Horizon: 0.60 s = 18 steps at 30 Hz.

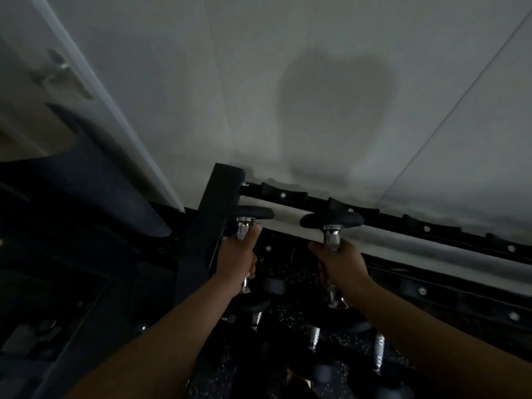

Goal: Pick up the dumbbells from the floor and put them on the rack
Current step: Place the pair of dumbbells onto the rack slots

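- Dumbbells, two of them, are up off the floor and in the person's grip, seen from the head camera: the left dumbbell [250, 226] in the left hand [238, 258], the right dumbbell [331, 226] in the right hand [339, 262].
- Each hand is wrapped tight round a chrome handle, fingers closed fully on it; the two hands are held apart, side by side at about the same height.
- Both dumbbells have their long axis running away from the person toward the wall [288, 82], so the far black heads lead and the near heads sit down by the wrists.
- The rack [426, 227] lies straight ahead of the hands. Its top rail, with moulded cradles and bright bolts, runs from the black upright post [207, 226] off to the right along the wall.
- The far head of the right dumbbell sits at the rail, seemingly touching or just over a cradle; I cannot tell which in this dim light. The left dumbbell's far head is just beside the post, at the rail's left end.
- Neither hand is clearly nearer the rack; both look level with it.
- A lower rail [460, 298] shows beneath the right forearm.
- More dumbbells [316, 338] are still lying on the speckled floor [288, 283] below the arms, so I judge the job is only partly done.
- The coming move, as I read it, is to push forward and lower both so the heads settle into the cradles.
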Tool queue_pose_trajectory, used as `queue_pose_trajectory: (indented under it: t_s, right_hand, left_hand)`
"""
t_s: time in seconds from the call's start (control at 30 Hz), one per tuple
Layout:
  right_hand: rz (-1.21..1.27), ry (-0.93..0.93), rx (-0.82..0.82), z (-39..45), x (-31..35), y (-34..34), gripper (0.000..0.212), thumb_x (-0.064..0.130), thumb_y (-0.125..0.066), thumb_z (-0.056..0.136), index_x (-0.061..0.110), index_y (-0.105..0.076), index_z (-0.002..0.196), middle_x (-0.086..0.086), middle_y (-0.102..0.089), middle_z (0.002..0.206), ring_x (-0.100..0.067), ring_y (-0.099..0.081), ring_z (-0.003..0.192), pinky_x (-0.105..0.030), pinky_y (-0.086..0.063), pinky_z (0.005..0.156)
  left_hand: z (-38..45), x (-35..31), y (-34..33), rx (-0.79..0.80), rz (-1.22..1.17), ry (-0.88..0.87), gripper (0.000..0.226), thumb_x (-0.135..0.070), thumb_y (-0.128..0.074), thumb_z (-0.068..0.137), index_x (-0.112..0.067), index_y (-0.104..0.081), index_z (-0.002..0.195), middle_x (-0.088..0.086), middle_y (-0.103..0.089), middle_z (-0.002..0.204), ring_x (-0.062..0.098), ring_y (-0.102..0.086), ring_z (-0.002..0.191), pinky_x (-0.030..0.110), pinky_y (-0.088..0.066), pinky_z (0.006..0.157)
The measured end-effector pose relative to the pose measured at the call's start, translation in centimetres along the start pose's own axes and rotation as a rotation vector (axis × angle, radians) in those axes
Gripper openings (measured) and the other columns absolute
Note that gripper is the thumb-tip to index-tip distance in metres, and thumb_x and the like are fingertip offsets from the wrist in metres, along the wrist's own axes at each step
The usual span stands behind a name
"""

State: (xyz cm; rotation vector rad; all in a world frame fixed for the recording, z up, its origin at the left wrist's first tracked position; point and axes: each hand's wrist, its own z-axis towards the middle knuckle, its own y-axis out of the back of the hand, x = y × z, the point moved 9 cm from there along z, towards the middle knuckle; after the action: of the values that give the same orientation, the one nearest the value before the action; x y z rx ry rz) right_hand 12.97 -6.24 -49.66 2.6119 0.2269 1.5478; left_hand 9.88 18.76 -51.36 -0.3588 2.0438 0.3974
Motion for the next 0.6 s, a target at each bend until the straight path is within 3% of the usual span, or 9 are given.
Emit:
queue_pose_trajectory:
  t_s: [0.17, 0.37, 0.47, 0.6]
  right_hand:
    - [0.027, -0.055, -0.145, 3.5, -0.9, 1.2, 0.033, 0.032, -0.076, 0.082, 0.005, -0.058, 0.079, -0.004, -0.054, 0.043, -0.02, -0.047, 0.033, -0.026, -0.039, 0.038]
    - [0.029, -0.111, -0.268, 6.9, -2.4, 3.0, 0.034, 0.034, -0.076, 0.081, 0.004, -0.063, 0.087, -0.004, -0.057, 0.044, -0.02, -0.052, 0.036, -0.029, -0.043, 0.04]
    - [0.004, -0.121, -0.317, 8.2, -2.8, 4.1, 0.033, 0.033, -0.075, 0.082, 0.004, -0.06, 0.08, -0.006, -0.057, 0.043, -0.021, -0.052, 0.035, -0.03, -0.043, 0.04]
    - [0.011, -0.142, -0.355, 9.7, -3.5, 5.2, 0.031, 0.03, -0.076, 0.082, 0.01, -0.054, 0.074, -0.005, -0.055, 0.043, -0.02, -0.048, 0.033, -0.03, -0.041, 0.042]
  left_hand:
    - [5.4, -0.1, -3.9, 0.138, 0.034, 0.043, 0.046, -0.053, -0.067, 0.085, -0.009, -0.055, 0.077, 0.002, -0.048, 0.04, 0.016, -0.041, 0.03, 0.024, -0.034, 0.037]
    - [10.9, 0.2, -7.8, 0.225, 0.082, 0.041, 0.058, -0.059, -0.065, 0.085, -0.002, -0.058, 0.079, 0.006, -0.049, 0.041, 0.017, -0.043, 0.031, 0.025, -0.038, 0.037]
    - [13.3, 0.4, -9.2, 0.256, 0.117, 0.039, 0.06, -0.064, -0.064, 0.082, -0.006, -0.056, 0.071, 0.004, -0.05, 0.04, 0.017, -0.045, 0.031, 0.023, -0.037, 0.036]
    - [15.7, 1.3, -11.2, 0.284, 0.13, 0.084, 0.057, -0.065, -0.066, 0.078, -0.008, -0.06, 0.081, 0.003, -0.05, 0.042, 0.017, -0.045, 0.032, 0.024, -0.038, 0.037]
